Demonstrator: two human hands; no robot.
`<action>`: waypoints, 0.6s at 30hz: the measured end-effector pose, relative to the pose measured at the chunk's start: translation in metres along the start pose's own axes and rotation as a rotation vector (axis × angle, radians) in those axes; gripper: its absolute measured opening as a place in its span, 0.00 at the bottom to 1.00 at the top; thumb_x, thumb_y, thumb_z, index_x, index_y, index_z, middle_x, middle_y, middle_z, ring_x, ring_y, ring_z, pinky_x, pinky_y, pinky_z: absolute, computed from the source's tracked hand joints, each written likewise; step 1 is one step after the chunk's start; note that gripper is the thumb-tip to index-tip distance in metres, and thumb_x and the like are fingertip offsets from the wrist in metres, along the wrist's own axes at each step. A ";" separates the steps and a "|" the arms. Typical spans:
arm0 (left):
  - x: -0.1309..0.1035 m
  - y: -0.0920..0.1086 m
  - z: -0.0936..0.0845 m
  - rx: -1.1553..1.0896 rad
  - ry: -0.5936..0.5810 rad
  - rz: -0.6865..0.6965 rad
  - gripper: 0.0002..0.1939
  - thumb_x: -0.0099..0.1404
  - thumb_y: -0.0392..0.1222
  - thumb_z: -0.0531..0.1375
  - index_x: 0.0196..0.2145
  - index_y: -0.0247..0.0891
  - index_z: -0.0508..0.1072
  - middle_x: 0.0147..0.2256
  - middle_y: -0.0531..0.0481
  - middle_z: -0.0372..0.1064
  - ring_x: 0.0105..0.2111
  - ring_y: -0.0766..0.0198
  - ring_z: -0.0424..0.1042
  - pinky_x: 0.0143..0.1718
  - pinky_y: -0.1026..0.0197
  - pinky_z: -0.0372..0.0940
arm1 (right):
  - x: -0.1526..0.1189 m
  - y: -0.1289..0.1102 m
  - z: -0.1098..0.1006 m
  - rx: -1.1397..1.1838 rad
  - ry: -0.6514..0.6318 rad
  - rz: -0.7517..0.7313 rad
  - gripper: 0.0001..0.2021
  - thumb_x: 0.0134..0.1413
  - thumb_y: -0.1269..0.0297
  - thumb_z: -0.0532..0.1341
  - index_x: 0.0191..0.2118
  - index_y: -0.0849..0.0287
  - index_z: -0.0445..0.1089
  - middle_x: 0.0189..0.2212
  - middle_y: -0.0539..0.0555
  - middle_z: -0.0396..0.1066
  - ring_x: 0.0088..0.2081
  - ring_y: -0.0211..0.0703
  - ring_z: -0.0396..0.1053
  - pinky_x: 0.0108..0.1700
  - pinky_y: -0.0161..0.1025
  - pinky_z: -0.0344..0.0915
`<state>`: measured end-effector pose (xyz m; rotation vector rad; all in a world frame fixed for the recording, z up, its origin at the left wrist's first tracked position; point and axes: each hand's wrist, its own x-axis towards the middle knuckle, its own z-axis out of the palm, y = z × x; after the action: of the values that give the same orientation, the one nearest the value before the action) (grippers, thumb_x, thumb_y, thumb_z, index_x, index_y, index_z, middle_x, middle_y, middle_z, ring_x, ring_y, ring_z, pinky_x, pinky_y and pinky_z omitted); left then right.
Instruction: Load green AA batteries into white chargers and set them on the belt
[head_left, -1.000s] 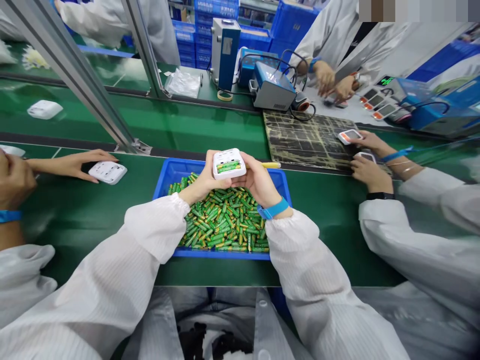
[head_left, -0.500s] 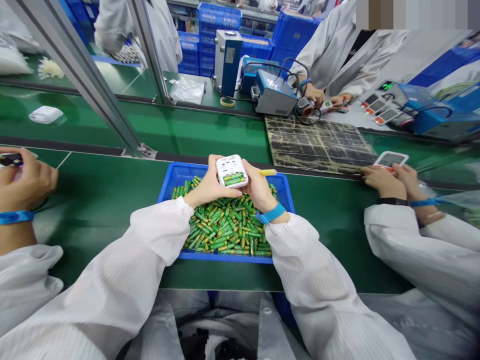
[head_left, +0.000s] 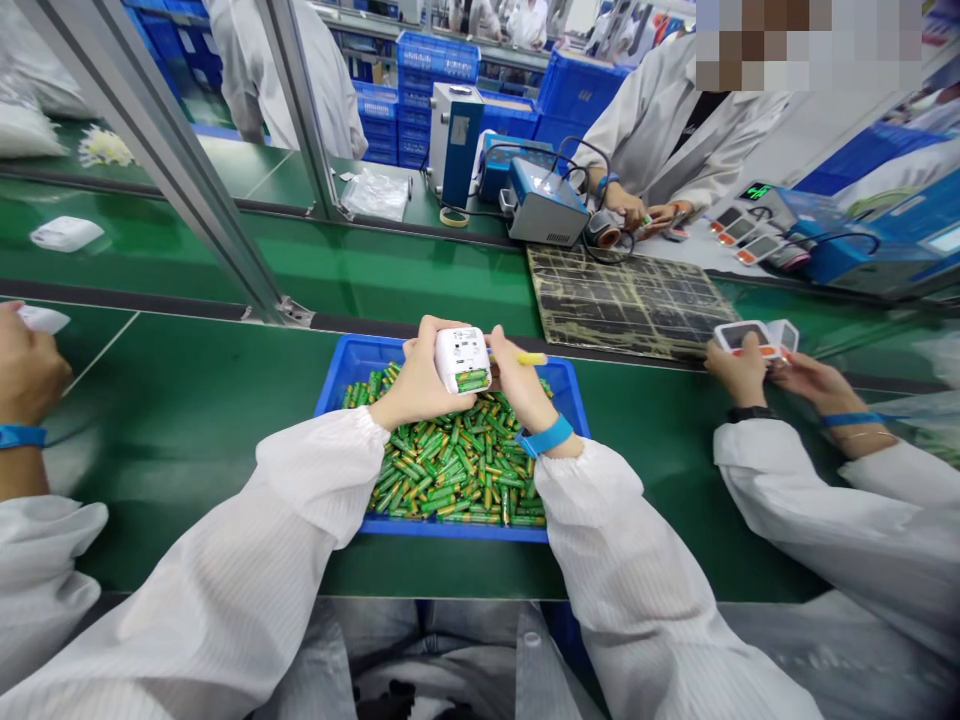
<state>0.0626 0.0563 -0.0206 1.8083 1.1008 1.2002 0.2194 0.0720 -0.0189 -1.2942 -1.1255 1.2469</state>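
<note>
My left hand (head_left: 421, 378) is closed round a small white battery-powered device (head_left: 462, 352), its back turned to me and its battery bay uncovered. Green batteries (head_left: 472, 380) lie in that bay. Close against the device's right edge, my right hand (head_left: 519, 388) is closed on a thin yellow pen-shaped tool (head_left: 531, 358); the tool's other end is partly hidden by the fingers. Both hands are above a blue bin (head_left: 450, 530) full of loose green-and-gold batteries (head_left: 450, 460).
A co-worker's hands (head_left: 742, 375) hold white devices on the right; another co-worker's hand (head_left: 30, 370) is at the left edge. Beyond the bin lie a dark scored mat (head_left: 630, 300) and the green belt (head_left: 390, 280). A metal post (head_left: 172, 170) rises at left.
The device has tilted and turned in my left hand, and my right fingers have loosened from its edge. The co-worker at right now shows a second white piece.
</note>
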 end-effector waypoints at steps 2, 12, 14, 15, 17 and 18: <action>0.000 0.003 -0.001 0.065 -0.003 0.006 0.39 0.41 0.34 0.70 0.49 0.41 0.59 0.50 0.45 0.66 0.49 0.50 0.67 0.50 0.48 0.60 | 0.001 -0.006 -0.006 0.002 0.142 -0.176 0.21 0.52 0.42 0.62 0.30 0.58 0.74 0.20 0.47 0.69 0.22 0.34 0.63 0.26 0.32 0.63; -0.001 0.003 0.001 0.201 -0.001 -0.039 0.38 0.41 0.37 0.69 0.49 0.42 0.57 0.47 0.49 0.66 0.45 0.53 0.64 0.48 0.51 0.53 | -0.018 -0.018 -0.001 0.155 -0.092 -0.217 0.19 0.51 0.57 0.65 0.17 0.57 0.61 0.11 0.45 0.62 0.14 0.31 0.57 0.19 0.31 0.52; 0.000 0.003 0.001 0.209 -0.008 -0.045 0.38 0.41 0.38 0.69 0.49 0.41 0.58 0.45 0.49 0.67 0.44 0.53 0.64 0.47 0.50 0.53 | -0.020 -0.016 0.002 0.140 -0.100 -0.224 0.19 0.52 0.57 0.65 0.17 0.57 0.61 0.11 0.46 0.63 0.14 0.31 0.57 0.19 0.31 0.52; 0.000 0.002 0.001 0.214 -0.011 -0.048 0.37 0.41 0.38 0.69 0.48 0.41 0.58 0.44 0.49 0.67 0.44 0.53 0.65 0.48 0.50 0.52 | -0.021 -0.016 0.002 0.128 -0.104 -0.228 0.19 0.53 0.56 0.65 0.18 0.57 0.61 0.11 0.46 0.64 0.15 0.31 0.58 0.20 0.31 0.53; 0.000 0.002 0.001 0.239 -0.009 -0.047 0.37 0.40 0.39 0.69 0.48 0.40 0.59 0.44 0.49 0.68 0.44 0.53 0.65 0.48 0.49 0.52 | -0.022 -0.017 0.003 0.083 -0.106 -0.238 0.19 0.54 0.55 0.64 0.18 0.56 0.61 0.12 0.46 0.65 0.15 0.32 0.58 0.21 0.32 0.54; 0.000 0.001 0.001 0.263 -0.007 -0.043 0.37 0.40 0.40 0.69 0.48 0.40 0.59 0.44 0.49 0.68 0.44 0.53 0.66 0.48 0.48 0.51 | -0.023 -0.017 0.003 0.052 -0.103 -0.248 0.20 0.54 0.55 0.63 0.18 0.56 0.60 0.12 0.46 0.65 0.16 0.32 0.58 0.22 0.32 0.55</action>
<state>0.0643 0.0560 -0.0197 1.9705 1.3386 1.0626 0.2160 0.0503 0.0006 -1.0268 -1.2759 1.1594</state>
